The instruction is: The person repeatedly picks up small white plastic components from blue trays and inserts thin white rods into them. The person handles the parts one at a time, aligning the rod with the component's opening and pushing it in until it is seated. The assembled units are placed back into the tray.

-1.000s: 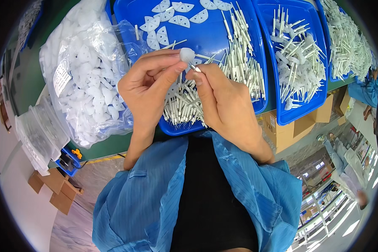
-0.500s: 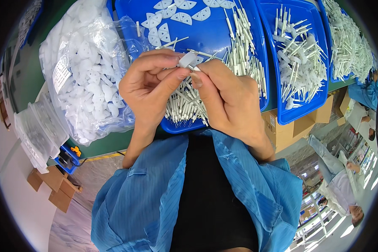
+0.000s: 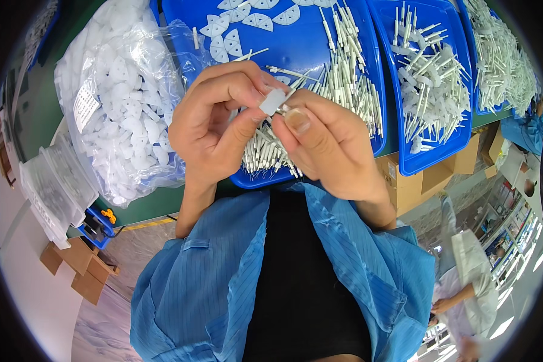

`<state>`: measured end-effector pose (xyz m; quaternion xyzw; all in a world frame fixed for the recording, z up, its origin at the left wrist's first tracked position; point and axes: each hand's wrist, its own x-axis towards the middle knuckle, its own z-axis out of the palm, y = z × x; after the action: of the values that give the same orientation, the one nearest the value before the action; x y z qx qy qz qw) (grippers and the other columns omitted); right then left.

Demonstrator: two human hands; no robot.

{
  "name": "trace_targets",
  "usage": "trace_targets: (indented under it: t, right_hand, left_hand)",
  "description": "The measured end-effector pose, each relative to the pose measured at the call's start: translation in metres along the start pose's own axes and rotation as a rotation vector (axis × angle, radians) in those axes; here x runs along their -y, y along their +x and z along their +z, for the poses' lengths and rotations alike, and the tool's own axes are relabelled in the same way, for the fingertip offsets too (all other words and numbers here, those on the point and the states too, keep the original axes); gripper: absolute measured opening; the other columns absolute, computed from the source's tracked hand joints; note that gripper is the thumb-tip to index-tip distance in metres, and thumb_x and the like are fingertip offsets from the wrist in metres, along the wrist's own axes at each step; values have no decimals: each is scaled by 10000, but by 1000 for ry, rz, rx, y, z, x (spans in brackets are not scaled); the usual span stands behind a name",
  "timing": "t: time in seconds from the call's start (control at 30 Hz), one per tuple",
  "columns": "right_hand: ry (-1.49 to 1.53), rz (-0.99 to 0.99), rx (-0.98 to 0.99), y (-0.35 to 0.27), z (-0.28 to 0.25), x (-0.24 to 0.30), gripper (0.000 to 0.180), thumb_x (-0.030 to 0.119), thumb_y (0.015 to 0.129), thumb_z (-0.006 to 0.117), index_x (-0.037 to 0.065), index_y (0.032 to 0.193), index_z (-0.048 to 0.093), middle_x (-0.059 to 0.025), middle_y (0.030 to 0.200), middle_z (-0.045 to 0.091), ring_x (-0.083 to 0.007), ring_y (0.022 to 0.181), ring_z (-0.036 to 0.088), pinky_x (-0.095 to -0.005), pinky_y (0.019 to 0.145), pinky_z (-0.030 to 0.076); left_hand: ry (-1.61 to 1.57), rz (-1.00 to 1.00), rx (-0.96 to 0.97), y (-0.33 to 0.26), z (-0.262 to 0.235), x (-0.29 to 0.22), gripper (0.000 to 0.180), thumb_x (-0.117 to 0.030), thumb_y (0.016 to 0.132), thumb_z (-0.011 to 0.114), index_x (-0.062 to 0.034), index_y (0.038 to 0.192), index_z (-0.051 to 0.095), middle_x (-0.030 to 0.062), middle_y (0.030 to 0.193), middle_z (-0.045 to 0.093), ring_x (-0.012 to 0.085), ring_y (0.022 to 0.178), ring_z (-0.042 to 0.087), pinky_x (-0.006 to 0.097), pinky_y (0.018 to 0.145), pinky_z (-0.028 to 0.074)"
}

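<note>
Over the near part of a blue tray (image 3: 271,45), my two hands meet. My left hand (image 3: 214,120) pinches a small white plastic piece (image 3: 273,101) between thumb and fingertips. Held against that piece by my right hand (image 3: 332,139) is a thin white rod (image 3: 290,94), its thumb and forefinger closed on it; most of the rod is hidden. Flat white fan-shaped pieces (image 3: 258,22), each with small holes, lie at the tray's far side. Many loose white rods (image 3: 353,78) are heaped along its right side and beneath my hands.
A clear bag (image 3: 123,114) full of white plastic pieces stands on the left, beside stacked clear plastic containers (image 3: 57,184). Rods joined to white pieces (image 3: 431,90) fill a second blue tray on the right. Cardboard boxes (image 3: 404,190) sit below it. Another person (image 3: 464,289) is at far right.
The white piece has tilted so its flat face shows more. My right thumb has shifted, and the rod now points up and right. The person in the background has moved.
</note>
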<state>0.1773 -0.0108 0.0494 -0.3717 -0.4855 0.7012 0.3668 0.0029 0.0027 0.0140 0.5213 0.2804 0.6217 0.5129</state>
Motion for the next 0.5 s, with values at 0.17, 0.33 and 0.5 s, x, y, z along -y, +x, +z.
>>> trace_targets:
  t: [0.17, 0.33, 0.5]
  right_hand:
    - [-930, -412, -268, -6, 19, 1, 86, 83, 951, 612, -2, 962, 613, -60, 688, 621, -173, 486, 597, -313, 467, 469]
    - [-877, -441, -305, -4, 26, -2, 121, 83, 890, 683, 13, 921, 589, -40, 601, 534, -192, 463, 563, -323, 431, 449]
    - [-693, -538, -261, 9, 12, -14, 139, 35, 810, 696, 10, 925, 622, -89, 752, 532, -239, 658, 547, -364, 572, 447]
  left_hand:
    - [194, 136, 65, 2, -6, 1, 138, 102, 834, 663, 59, 954, 608, 214, 976, 632, 300, 877, 698, 376, 766, 595]
    - [141, 118, 29, -2, -7, 2, 222, 88, 782, 727, 45, 982, 641, 216, 937, 675, 294, 846, 718, 364, 759, 597]
    - [349, 109, 138, 3, -19, -10, 379, -38, 751, 825, 70, 1044, 610, 221, 997, 647, 339, 861, 707, 450, 786, 614]
